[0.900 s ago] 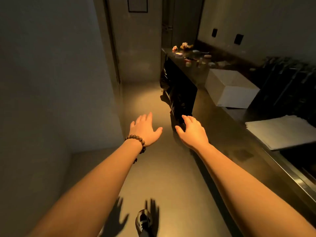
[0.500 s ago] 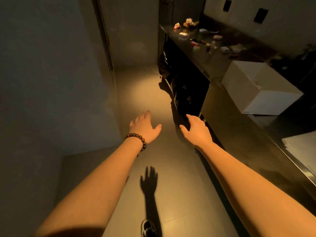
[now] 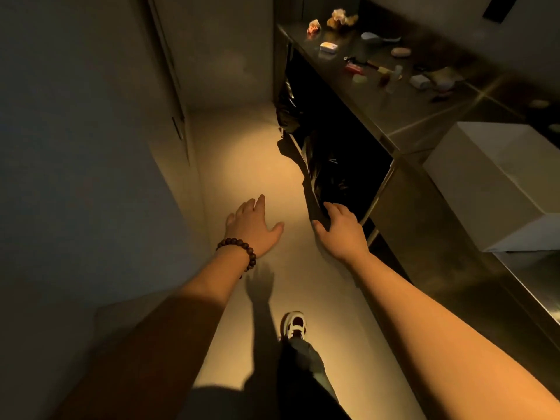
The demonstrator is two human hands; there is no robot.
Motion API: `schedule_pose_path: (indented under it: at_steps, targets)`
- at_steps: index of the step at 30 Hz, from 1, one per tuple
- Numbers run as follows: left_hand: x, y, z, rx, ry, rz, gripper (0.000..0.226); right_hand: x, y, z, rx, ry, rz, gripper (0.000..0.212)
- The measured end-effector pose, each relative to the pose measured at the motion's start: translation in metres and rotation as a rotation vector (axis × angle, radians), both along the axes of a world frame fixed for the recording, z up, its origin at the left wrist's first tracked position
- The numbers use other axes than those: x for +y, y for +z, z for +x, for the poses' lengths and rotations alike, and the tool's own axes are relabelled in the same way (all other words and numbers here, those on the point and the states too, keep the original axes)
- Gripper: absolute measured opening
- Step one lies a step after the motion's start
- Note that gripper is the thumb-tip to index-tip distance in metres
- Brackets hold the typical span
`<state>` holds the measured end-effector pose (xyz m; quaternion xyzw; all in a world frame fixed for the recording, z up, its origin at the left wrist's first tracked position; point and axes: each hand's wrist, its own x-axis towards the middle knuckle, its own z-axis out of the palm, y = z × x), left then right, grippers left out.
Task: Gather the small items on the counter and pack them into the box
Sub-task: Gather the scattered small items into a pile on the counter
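Head view: left hand [image 3: 253,227] and right hand [image 3: 342,230] reach forward, fingers spread, empty; small items [image 3: 363,60] and white box [image 3: 497,183] lie well beyond the fingertips—step closer first.

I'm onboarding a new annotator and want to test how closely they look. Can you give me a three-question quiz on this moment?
1. True or false: the left hand is gripping one of the small items.
2. Which wrist wears the bead bracelet? A) left B) right C) neither
3. Fill in: the white box sits on the ____, nearer the person than the small items.

Key:
1. False. Both the left hand and the right hand are bare and spread over the floor.
2. A.
3. Counter.
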<state>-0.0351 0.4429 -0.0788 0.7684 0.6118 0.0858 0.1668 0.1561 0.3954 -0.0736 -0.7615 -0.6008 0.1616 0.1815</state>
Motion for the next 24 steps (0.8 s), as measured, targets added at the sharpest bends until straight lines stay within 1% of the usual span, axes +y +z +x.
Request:
schedule_pose_path:
  at_steps: [3,7,13,18,24]
  targets:
    - [0.056,-0.01,0.009,0.022,-0.001,-0.01,0.078,0.055,-0.016,0.006,0.001,-0.017,-0.011,0.06]
    - [0.153,-0.013,0.029,0.072,-0.03,0.01,0.077,0.151,-0.032,0.027,-0.008,-0.02,0.013,0.061]
    - [0.297,0.006,0.066,0.111,-0.041,0.024,0.078,0.296,-0.024,0.059,-0.02,-0.077,0.072,0.057]
    - [0.385,0.018,0.081,0.119,-0.076,0.101,0.079,0.381,-0.01,0.08,0.028,-0.089,0.095,0.054]
    - [0.476,0.013,0.1,0.111,-0.108,0.089,0.078,0.468,-0.001,0.099,0.03,-0.109,0.08,0.053]
